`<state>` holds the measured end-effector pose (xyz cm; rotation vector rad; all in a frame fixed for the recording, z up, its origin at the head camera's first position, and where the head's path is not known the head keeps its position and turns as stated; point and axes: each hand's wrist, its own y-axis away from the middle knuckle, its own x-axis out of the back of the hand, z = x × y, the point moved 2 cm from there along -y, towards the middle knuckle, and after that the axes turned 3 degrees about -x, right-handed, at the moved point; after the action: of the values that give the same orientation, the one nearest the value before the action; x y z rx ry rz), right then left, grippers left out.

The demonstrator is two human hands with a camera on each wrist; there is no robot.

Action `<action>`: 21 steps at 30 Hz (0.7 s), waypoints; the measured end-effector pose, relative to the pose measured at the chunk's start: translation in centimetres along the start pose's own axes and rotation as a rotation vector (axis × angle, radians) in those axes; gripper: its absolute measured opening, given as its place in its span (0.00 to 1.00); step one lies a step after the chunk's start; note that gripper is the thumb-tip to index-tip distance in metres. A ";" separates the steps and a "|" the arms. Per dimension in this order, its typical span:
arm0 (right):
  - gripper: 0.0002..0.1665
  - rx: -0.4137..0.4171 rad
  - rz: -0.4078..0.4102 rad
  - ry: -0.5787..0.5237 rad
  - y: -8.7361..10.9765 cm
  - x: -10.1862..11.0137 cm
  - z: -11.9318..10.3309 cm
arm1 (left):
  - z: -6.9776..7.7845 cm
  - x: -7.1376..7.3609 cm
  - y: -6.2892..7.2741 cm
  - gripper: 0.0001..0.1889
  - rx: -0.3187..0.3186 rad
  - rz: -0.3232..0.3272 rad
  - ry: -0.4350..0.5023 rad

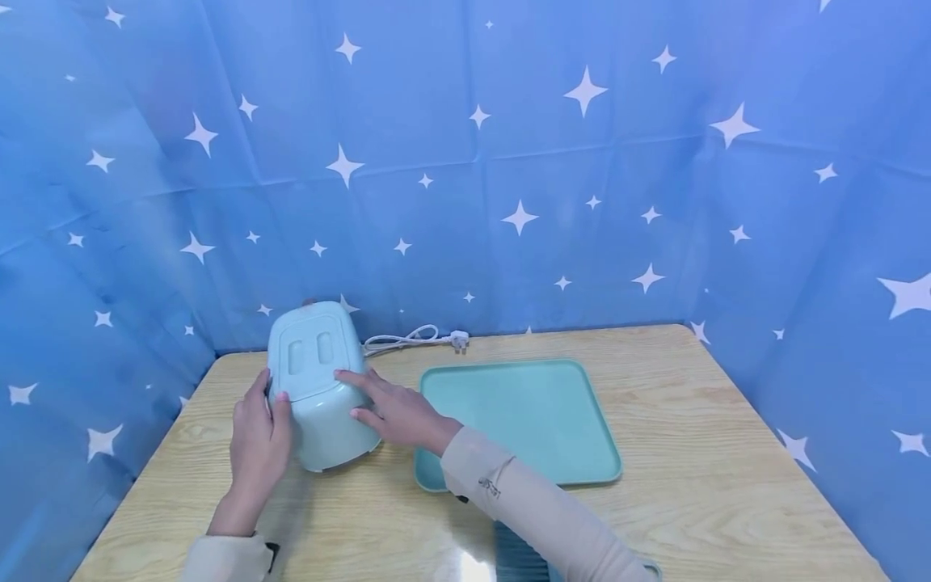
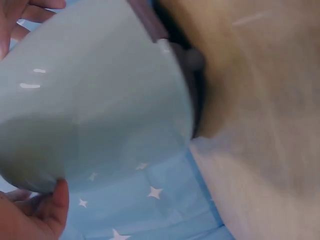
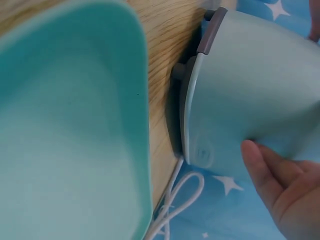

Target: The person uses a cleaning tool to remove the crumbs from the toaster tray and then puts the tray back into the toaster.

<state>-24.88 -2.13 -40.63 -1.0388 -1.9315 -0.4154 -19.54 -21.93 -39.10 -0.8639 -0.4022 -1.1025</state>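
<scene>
A pale mint-blue toaster [image 1: 334,428] with a lid over its top stands at the table's back left. Two oblong recesses mark the lid [image 1: 309,352]. My left hand [image 1: 258,444] grips its left side, thumb at the lid's near edge. From the right, my right hand [image 1: 400,408] holds it, fingertips near the lid and thumb lower on the wall. The right wrist view shows the toaster body [image 3: 250,85] with a brownish piece [image 3: 212,30] at its lower edge. Its dark underside and a small round foot [image 3: 178,71] show close over the wood.
A teal rectangular tray [image 1: 516,412] lies right of the toaster, partly behind my right forearm. A looped white cord [image 1: 407,339] with a plug [image 1: 459,339] runs along the back edge. Something dark and ribbed [image 1: 518,558] shows at the front edge. Starry blue curtains [image 1: 465,162] enclose the table.
</scene>
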 end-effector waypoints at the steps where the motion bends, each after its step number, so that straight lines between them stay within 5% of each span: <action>1: 0.36 0.002 0.000 0.006 0.0 0.0 0.0 | -0.2 0.1 0.2 0.29 0.000 -0.003 0.035; 13: 0.36 0.012 -0.005 0.026 -0.2 -0.2 0.1 | -1.8 0.5 2.0 0.28 0.166 -0.078 0.243; 21: 0.35 0.012 -0.006 0.035 -0.2 -0.1 0.4 | -4.3 -0.3 3.2 0.30 0.349 -0.310 0.222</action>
<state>-25.26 -2.06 -40.89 -1.0117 -1.9039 -0.4218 -17.30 -24.51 -43.23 -0.3728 -0.5353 -1.3482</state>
